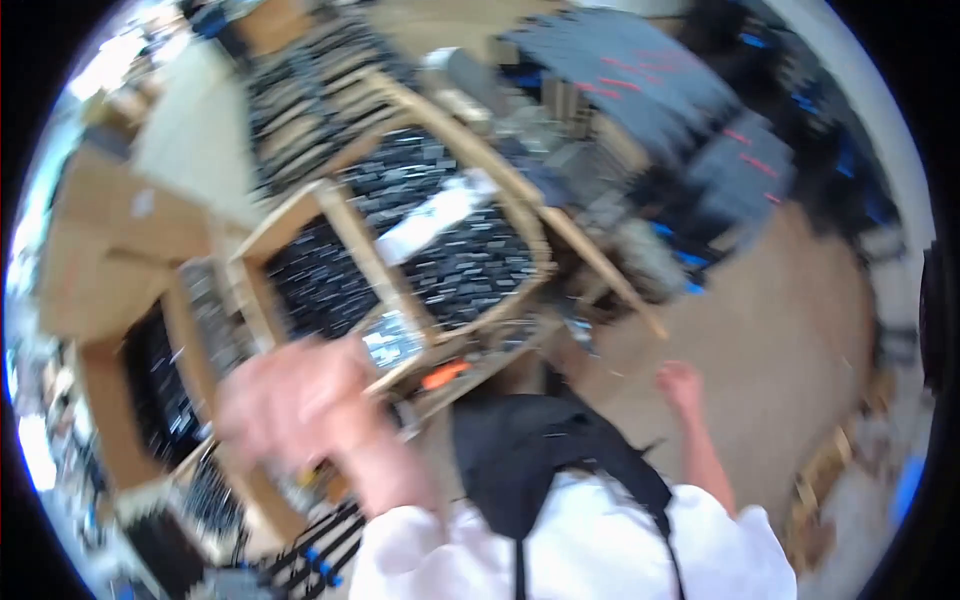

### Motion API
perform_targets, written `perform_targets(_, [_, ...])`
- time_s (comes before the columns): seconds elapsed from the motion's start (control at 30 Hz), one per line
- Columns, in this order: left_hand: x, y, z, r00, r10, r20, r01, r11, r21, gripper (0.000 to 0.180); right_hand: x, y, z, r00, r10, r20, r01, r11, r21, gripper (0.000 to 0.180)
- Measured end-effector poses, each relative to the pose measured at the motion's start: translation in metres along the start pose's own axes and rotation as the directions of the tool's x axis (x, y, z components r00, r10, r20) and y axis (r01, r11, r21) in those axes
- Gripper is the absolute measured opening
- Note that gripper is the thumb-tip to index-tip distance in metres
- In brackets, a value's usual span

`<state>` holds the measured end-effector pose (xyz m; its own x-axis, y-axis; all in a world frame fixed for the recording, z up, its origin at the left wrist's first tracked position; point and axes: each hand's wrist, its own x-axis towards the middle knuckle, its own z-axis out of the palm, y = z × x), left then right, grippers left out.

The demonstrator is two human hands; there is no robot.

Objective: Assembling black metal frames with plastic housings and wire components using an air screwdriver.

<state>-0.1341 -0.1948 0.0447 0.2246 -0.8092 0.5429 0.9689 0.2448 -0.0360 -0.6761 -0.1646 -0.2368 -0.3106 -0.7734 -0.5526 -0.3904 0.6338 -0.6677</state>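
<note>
Head cam blurred my left hand [295, 400] by the tan box [254, 300], couldn't tell its fingers; right hand [680, 385] looked fisted, right of it. Black pieces [320, 275] seemed light, stiff, edge-pinchable.

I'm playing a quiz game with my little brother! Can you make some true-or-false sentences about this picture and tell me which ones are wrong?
1. The left grip shows nearer the tan box than the right grip does. True.
2. The tan box is full of bright red pieces. False: it holds many small black pieces.
3. A white strip lies over the black pieces. True.
4. The right grip is down inside the tan box. False: it shows against the brown floor, apart from the box.
5. The person's sleeve on the left is white. True.
6. Everything in the picture is sharp. False: much of it is blurred.
</note>
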Motion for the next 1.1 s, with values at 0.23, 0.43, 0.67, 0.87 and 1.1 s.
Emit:
perform_targets(0.23, [-0.082, -0.089, -0.047, 0.841, 0.141, -0.523, -0.067, 0.985, 0.157, 0.028, 0.121, -0.09, -0.144, 0.78, -0.472, -0.412, 0.572, 0.804, 0.162, 0.047])
perform_targets(0.43, [-0.118, -0.115, -0.042, 0.804, 0.287, -0.521, -0.196, 0.955, 0.223, 0.022, 0.192, -0.142, -0.168, 0.865, -0.459, -0.203, 0.502, 0.789, 0.354, 0.057])
perform_targets(0.67, [-0.129, -0.109, -0.044, 0.775, 0.36, -0.519, -0.275, 0.932, 0.236, 0.019, 0.19, -0.164, -0.132, 0.905, -0.421, 0.051, 0.298, 0.716, 0.631, 0.057])
perform_targets(0.87, [-0.107, -0.142, -0.058, 0.723, 0.351, -0.595, -0.286, 0.936, 0.206, 0.021, 0.206, -0.153, -0.15, 0.848, -0.526, -0.055, 0.368, 0.513, 0.775, 0.046])
perform_targets(1.1, [-0.117, -0.166, -0.073, 0.671, 0.244, -0.701, 0.1, 0.906, 0.411, 0.025, 0.155, -0.154, -0.18, 0.896, -0.243, -0.372, 0.444, 0.529, 0.723, 0.038])
